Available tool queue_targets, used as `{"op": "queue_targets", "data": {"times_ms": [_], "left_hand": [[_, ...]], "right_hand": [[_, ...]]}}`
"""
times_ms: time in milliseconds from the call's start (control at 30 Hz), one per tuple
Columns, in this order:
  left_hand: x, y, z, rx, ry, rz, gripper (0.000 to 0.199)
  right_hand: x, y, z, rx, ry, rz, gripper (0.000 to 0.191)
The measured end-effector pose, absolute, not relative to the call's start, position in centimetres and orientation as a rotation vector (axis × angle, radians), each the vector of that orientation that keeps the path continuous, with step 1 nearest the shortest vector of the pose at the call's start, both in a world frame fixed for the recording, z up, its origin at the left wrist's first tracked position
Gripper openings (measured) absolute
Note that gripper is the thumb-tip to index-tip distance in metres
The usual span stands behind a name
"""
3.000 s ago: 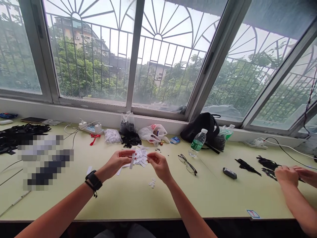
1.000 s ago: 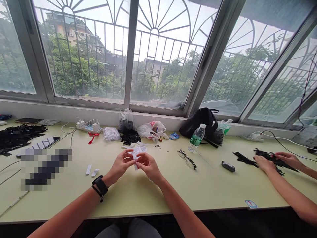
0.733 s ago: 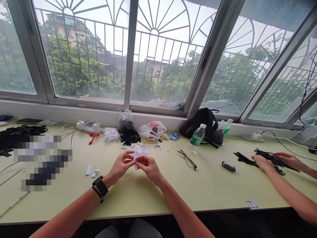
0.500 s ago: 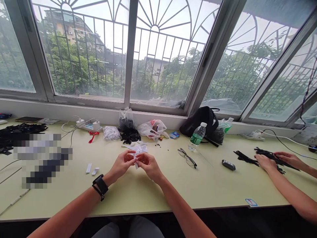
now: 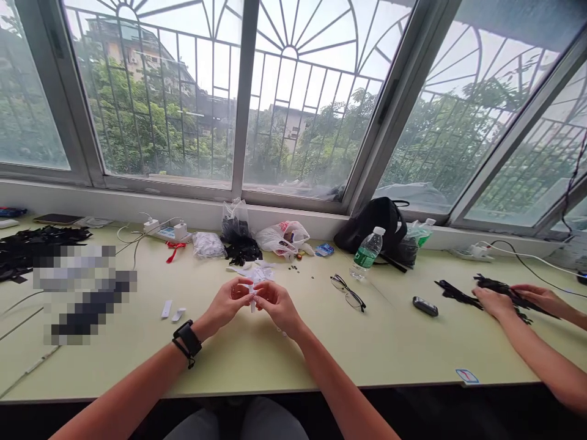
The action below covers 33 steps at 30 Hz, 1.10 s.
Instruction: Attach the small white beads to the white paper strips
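Note:
Both of my hands meet over the table in the middle of the head view, pinching one narrow white strip (image 5: 252, 305) between them. My left hand (image 5: 229, 302), with a black watch at the wrist, grips it from the left. From the other side my right hand (image 5: 275, 302) closes thumb and fingers on the same strip, which hangs upright. Just behind the fingertips lies a loose pile of white strips (image 5: 259, 270). Two separate white pieces (image 5: 167, 309) rest on the table left of my left hand. Part of the held strip is hidden by my fingers.
Glasses (image 5: 348, 293), a water bottle (image 5: 367, 253) and a dark oval device (image 5: 425, 306) lie to the right. A co-worker's hands (image 5: 495, 302) handle black strips (image 5: 458, 294) at far right. Plastic bags (image 5: 283, 239) and a black backpack (image 5: 373, 229) line the window side. Cables run at left.
The view has shifted slightly, so the scene sits a little further right. My hands keep their pinch on the white strip in almost the same pose.

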State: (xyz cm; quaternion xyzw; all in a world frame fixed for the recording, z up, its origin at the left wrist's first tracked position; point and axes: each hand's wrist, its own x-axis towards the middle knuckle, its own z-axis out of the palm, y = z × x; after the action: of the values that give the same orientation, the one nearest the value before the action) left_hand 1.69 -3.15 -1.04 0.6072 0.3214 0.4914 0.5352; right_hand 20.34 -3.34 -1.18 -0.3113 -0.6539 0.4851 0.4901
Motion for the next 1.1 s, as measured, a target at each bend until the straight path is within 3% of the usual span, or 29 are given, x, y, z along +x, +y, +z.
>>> {"op": "queue_targets", "data": {"times_ms": [400,733,1100], "left_hand": [[1.8,-3.1,-1.2,1.459,0.69,1.19,0.035],[1.7,-2.9,-1.7,1.474,0.683,1.192,0.04],[2.1,-3.1,-1.7,1.537,0.789,1.259,0.031]], "right_hand": [[20.5,-3.3,-1.3,-0.805,-1.614,1.167,0.031],[20.5,-3.3,-1.4,-0.804,-1.652,1.17,0.032],[26.6,-7.2,1.3,-1.162,-2.138,0.692,0.009]]}}
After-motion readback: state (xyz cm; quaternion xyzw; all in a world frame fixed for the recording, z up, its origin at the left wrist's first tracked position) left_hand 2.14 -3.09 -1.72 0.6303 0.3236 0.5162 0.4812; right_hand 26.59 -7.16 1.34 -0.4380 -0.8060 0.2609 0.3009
